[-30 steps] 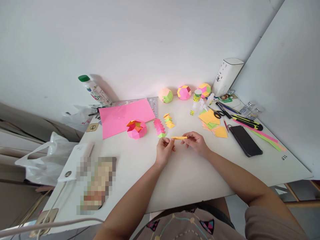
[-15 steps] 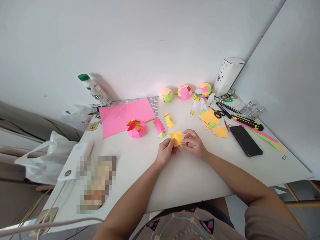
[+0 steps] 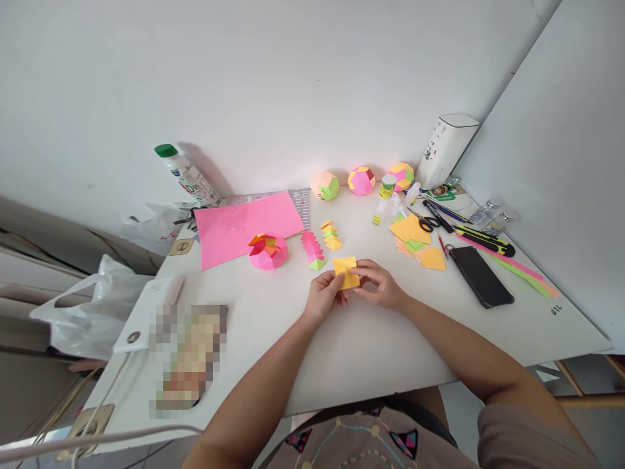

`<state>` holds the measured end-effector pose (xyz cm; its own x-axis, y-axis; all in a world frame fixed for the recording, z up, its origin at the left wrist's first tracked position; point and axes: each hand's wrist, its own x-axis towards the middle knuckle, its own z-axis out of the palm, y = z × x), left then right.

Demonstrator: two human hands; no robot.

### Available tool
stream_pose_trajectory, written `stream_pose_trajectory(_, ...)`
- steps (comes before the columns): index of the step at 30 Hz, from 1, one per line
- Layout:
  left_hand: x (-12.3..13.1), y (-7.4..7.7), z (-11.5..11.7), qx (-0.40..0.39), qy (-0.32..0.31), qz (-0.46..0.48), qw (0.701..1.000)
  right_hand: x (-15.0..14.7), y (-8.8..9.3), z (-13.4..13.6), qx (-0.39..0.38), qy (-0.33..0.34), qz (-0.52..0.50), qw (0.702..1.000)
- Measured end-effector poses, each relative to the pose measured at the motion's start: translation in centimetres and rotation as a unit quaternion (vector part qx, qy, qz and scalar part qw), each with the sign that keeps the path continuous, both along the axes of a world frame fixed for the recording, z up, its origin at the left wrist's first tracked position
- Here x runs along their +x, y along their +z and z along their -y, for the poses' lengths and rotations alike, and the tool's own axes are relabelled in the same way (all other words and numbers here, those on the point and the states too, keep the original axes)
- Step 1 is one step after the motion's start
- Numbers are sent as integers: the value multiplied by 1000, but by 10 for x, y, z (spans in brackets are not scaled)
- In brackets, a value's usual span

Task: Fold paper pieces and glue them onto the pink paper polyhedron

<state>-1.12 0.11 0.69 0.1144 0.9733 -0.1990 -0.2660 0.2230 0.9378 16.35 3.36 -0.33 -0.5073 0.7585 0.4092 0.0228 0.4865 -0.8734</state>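
Since a second ago the paper [image 3: 346,272] has turned from edge-on to show its face, a small orange square, and the left hand [image 3: 325,296] and right hand [image 3: 381,284] have drawn closer together.

Far left of the hands a white bag [image 3: 73,312] hangs beside the surface [image 3: 366,339]. Beyond it a green-capped bottle [image 3: 185,172] leans at the wall. Left of and beyond the left hand lies a pink sheet [image 3: 244,225], with a pink paper bowl [image 3: 267,251] on its near edge. A row of folded pieces [image 3: 312,247] lies just beyond the left hand.

The left hand pinches the paper's lower left edge and the right hand pinches its right side. Both are closed on it and hold it just above the surface, between them.

Three balls [image 3: 361,180] sit well beyond, by the wall, with glue [image 3: 385,189] near them. Right of and beyond the right hand lie a stack [image 3: 410,234] of coloured squares, scissors [image 3: 427,221] and a phone [image 3: 481,277].

The paper looks very light and thin. It seems limp except along its creases and easy to crumple, so fingertip pinches at edges or corners suit it best.
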Motion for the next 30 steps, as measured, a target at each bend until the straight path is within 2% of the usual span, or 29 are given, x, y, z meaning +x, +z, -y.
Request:
stream_pose_trajectory(7, 1, -1, 1, 2, 3, -20, 1000, -2, 3, 2, 35, -30, 15, 999)
stream_pose_trajectory(18, -1, 3, 0, 3, -24, 6, 1000, 0, 1, 0, 11, -38, 3, 999)
stream_pose_trajectory(21, -1, 4, 1, 9, -41, -9, 999, 0, 0, 0, -12, -50, -2, 999)
stream_pose_trajectory(27, -1, 5, 3, 19, -56, -29, 998, 0, 6, 3, -107, -58, -38, 992)
stream_pose_trajectory(30, -1, 5, 4, 43, -63, -42, 996, -1, 8, 4, -120, -69, -48, 989)
